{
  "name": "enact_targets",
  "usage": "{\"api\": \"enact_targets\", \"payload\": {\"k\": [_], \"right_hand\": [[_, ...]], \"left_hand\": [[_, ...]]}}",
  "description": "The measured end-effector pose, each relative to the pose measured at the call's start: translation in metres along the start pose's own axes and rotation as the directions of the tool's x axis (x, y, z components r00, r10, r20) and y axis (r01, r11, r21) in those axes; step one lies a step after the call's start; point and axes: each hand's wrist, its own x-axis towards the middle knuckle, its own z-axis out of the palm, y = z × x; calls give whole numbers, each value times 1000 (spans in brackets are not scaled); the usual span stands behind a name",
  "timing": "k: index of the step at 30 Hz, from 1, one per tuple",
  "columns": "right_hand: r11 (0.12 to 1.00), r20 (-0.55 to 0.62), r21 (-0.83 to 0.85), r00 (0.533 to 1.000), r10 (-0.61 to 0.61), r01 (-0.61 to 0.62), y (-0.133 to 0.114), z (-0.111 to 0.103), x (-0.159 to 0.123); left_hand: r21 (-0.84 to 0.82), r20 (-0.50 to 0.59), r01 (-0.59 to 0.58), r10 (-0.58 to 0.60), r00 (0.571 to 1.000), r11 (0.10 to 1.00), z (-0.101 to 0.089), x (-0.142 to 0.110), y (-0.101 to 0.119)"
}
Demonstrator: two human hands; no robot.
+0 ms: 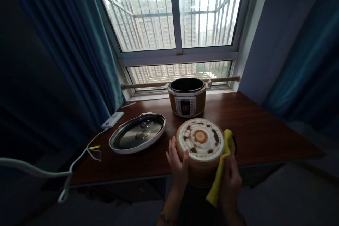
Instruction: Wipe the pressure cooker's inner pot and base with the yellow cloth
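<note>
An upturned inner pot (200,140) with a stained, scorched white bottom rests at the near edge of the wooden table (254,130). My left hand (178,164) grips its left side, fingers curled on the wall. Against the pot's right side my right hand (231,180) presses a yellow cloth (221,169). Behind the pot stands the orange cooker body (187,97), lidless, control panel facing me.
A round metal lid (137,133) lies upside down left of the pot. A white power bank (112,119) with a white cable (79,159) sits at the table's left corner. Window and a wooden rail run behind; blue curtains hang on both sides.
</note>
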Motion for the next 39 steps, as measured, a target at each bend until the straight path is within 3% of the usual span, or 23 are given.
{"api": "enact_targets", "payload": {"k": [2, 5, 7, 10, 12, 14, 16, 18, 19, 20, 22, 24, 26, 29, 31, 36, 39], "right_hand": [[996, -42, -62, 997, -61, 58, -24, 5, -3], [960, 61, -102, 964, -257, 262, -57, 17, 1], [949, 85, -104, 953, -291, 299, -74, 24, 5], [962, 132, -82, 960, -247, 259, -91, 31, 12], [973, 221, -68, 954, -202, 221, -99, 30, 21], [985, 365, -25, 919, -152, 173, -104, 26, 34], [991, 521, 94, 844, -129, 94, -106, 19, 50], [959, 617, 277, 776, -131, -58, -103, 9, 66], [924, 620, 354, 776, -114, -147, -98, 5, 73], [888, 595, 403, 801, -72, -219, -92, 1, 78], [870, 428, 410, 900, 80, -273, -72, -4, 85], [922, 176, 304, 965, 193, -240, -46, -5, 87], [949, 49, 172, 965, 258, -263, -20, -1, 84], [902, 138, 111, 905, 402, -417, 8, 6, 78], [878, 209, 128, 877, 432, -462, 16, 10, 75], [898, 211, 132, 897, 388, -420, 18, 11, 74], [910, 217, 113, 904, 369, -398, 19, 10, 74]], "left_hand": [[-2, 11, -5, 5, 1000, 1000, -1, -1, 1], [-13, 48, -7, 7, 999, 1000, -2, -1, -3], [-54, 81, -6, 10, 997, 999, -3, 0, -7], [-208, 109, 40, -17, 994, 977, -10, 4, -8], [-294, 68, 78, -60, 996, 953, -19, 6, 0], [-278, -24, 30, -38, 999, 960, -29, 5, 13], [-145, -96, -122, 109, 989, 982, -37, -1, 29], [39, -75, -310, 312, 947, 950, -38, -10, 42], [122, -32, -392, 399, 917, 912, -36, -16, 47], [191, 26, -463, 467, 884, 866, -32, -23, 51], [289, 144, -544, 526, 838, 788, -22, -33, 55], [348, 213, -564, 523, 826, 749, -11, -40, 55], [379, 228, -566, 519, 824, 732, -4, -40, 54], [374, 252, -597, 542, 802, 710, -6, -33, 54], [333, 321, -630, 544, 776, 702, -11, -23, 58], [189, 595, -657, 447, 668, 730, -22, 14, 68], [188, 653, -612, 368, 662, 768, -21, 43, 67]]}}
